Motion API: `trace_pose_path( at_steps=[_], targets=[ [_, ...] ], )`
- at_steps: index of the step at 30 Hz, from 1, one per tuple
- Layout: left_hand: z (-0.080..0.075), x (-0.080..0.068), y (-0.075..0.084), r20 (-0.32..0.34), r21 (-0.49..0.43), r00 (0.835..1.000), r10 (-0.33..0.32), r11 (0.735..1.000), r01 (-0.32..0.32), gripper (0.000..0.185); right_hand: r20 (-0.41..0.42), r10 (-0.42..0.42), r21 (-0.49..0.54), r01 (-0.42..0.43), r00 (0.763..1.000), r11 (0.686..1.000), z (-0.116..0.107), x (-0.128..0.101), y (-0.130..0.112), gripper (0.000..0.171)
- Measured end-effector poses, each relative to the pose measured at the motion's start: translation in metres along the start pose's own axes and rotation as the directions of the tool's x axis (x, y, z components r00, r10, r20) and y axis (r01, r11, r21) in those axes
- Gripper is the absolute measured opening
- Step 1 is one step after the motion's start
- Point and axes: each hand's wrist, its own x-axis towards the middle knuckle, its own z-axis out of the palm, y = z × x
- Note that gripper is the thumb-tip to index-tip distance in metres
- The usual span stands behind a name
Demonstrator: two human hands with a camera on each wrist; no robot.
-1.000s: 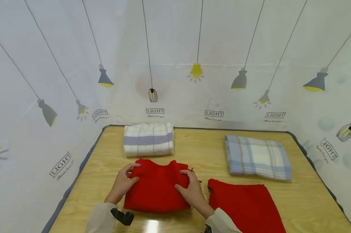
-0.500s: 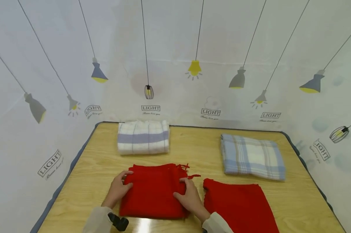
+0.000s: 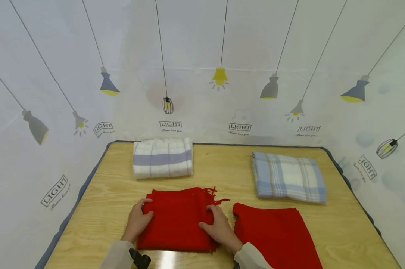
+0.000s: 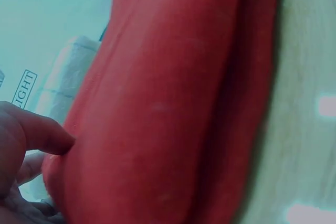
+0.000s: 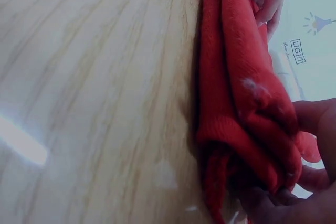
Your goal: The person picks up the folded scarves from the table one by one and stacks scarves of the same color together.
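A red fringed scarf [image 3: 175,220], folded into a thick rectangle, lies on the wooden table. Its layered near edge shows in both wrist views. My left hand [image 3: 137,221] grips the scarf's left side, thumb on the top and other fingers at the edge. On the opposite side my right hand [image 3: 219,226] holds the layers, its thumb over the top. In the right wrist view, fingers of that hand [image 5: 310,182] curl around the folded end, partly hidden by the cloth. Loose tassels [image 3: 210,192] stick out at the far right corner.
A second red cloth [image 3: 276,235] lies flat just right of my right hand. Behind are a folded white cloth with a purple stripe [image 3: 162,160] and a folded blue-and-cream plaid cloth [image 3: 289,177]. A lamp-printed curtain [image 3: 195,93] surrounds the table [image 3: 98,209].
The folded scarf, whose far edge stood raised and bunched, has come down flat, and its tassels now show at the right. Both hands stay at its sides. The head view has shifted slightly.
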Motion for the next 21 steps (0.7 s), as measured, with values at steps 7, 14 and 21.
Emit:
trace_pose_path(
  at_steps=[7, 14, 21],
  targets=[
    [-0.006, -0.004, 0.004, 0.013, -0.005, 1.000, -0.013, 1.000, 0.013, 0.034, 0.006, -0.002, 0.024, 0.002, 1.000, 1.000, -0.009, -0.005, -0.001, 0.044],
    [-0.009, -0.005, 0.014, -0.047, -0.016, 0.999, -0.016, 1.000, 0.015, 0.026, -0.025, -0.006, 0.051, 0.007, 1.000, 0.999, -0.019, -0.007, -0.002, 0.026],
    [-0.006, -0.007, 0.033, -0.009, -0.087, 1.000, -0.014, 0.996, 0.013, 0.021, -0.066, -0.027, 0.067, 0.032, 0.997, 0.997, -0.029, -0.007, -0.003, 0.019]
  ],
)
